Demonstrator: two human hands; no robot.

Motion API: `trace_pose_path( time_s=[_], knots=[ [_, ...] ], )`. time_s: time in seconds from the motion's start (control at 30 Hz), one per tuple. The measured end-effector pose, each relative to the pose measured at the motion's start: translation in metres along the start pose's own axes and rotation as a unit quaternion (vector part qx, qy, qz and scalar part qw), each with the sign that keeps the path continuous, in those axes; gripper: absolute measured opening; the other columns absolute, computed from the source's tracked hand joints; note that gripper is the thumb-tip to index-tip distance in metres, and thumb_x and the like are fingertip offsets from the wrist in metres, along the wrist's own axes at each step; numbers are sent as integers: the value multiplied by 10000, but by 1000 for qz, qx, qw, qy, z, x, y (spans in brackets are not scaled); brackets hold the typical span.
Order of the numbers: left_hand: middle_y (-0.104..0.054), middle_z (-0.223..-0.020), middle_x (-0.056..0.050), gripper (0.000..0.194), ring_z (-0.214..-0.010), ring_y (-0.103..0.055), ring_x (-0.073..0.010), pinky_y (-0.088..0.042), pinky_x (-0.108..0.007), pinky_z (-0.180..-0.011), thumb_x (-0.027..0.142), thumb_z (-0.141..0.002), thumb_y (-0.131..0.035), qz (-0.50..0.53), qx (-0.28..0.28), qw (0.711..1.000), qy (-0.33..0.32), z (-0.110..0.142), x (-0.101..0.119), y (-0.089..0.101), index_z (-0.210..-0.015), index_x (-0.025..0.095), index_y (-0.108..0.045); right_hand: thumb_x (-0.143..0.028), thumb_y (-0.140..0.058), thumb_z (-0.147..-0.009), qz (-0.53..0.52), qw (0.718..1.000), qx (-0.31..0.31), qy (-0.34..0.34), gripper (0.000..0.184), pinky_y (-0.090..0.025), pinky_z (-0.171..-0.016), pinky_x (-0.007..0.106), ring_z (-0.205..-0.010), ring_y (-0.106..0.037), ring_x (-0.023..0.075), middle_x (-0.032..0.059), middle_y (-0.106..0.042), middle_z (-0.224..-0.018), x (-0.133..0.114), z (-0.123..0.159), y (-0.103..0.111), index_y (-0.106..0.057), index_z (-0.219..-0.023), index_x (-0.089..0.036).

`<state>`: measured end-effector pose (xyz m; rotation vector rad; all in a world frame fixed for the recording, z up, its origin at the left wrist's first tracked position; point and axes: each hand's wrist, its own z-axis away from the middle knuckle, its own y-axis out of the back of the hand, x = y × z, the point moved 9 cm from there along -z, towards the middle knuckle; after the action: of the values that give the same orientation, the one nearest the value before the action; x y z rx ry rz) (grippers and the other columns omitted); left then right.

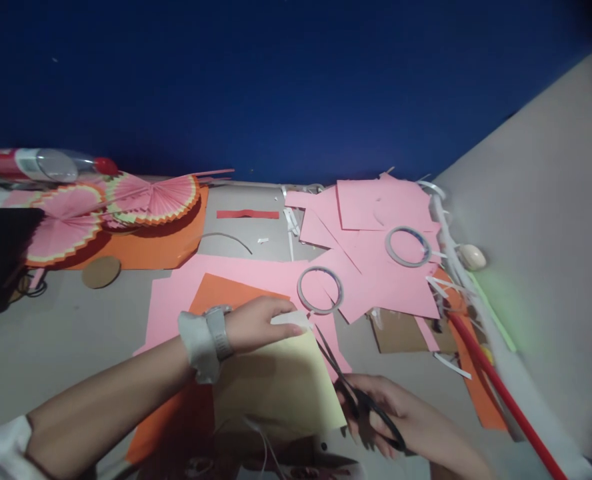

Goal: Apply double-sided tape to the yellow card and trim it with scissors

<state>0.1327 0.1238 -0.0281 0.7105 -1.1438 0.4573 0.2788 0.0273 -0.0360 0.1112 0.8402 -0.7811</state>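
Near the middle of the head view, my left hand (pixel 261 323) pinches a small piece of white paper (pixel 292 319) between thumb and fingers. A grey watch and a pale scrunchie circle that wrist. Wrapped around the black handles of a pair of scissors (pixel 343 381) is my right hand (pixel 383 407), lower right. The slim blades point up and left, slightly apart, their tips close to the white paper. Below my left hand lies a pale yellow sheet (pixel 276 380), partly over orange paper (pixel 231 291). Pink paper (pixel 169 307) spreads underneath.
Two tape rolls, one near (pixel 320 290) and one farther right (pixel 409 247), rest on pink sheets. Folded paper fans (pixel 151 200) and a plastic bottle (pixel 56 165) are at the back left. A red stick (pixel 501 387) slants along the right, by the pale wall.
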Motion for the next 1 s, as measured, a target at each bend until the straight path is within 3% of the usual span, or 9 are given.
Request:
trace_pose_path(
  time_s=[0.23,0.4,0.67,1.0],
  knots=[
    [-496,-758,6,304,-710,-454,-108,-347,-198,-637,430,-855,-463,59,-34,997,-25,0,6,-4,-785,139,-516,-673,-531,-727,-22,997,40,59,571,-280,-437,174,-478,-366,56,-18,-425,-640,-17,-17,1,-481,-913,-136],
    [-455,-727,10,306,-668,-415,-92,-346,-192,-621,415,-865,-446,102,-53,993,-37,-1,9,-5,-763,130,-492,-691,-485,-747,-16,998,34,57,553,-286,-441,181,-482,-354,50,-5,-419,-690,-20,-24,-4,-464,-841,-146],
    [-360,-675,23,347,-618,-344,-79,-289,-192,-550,451,-857,-448,123,-62,990,-11,-1,2,-5,-711,138,-417,-664,-419,-805,0,998,35,60,530,-284,-429,177,-475,-327,48,-9,-421,-682,-22,-34,-6,-444,-899,-142],
    [-342,-675,23,352,-612,-317,-75,-271,-188,-534,463,-858,-444,140,-72,988,2,0,-2,-8,-724,138,-416,-549,-440,-862,-15,996,49,74,412,-276,-443,169,-478,-302,49,-32,-367,-616,-22,-35,-5,-459,-895,-139]
  ],
)
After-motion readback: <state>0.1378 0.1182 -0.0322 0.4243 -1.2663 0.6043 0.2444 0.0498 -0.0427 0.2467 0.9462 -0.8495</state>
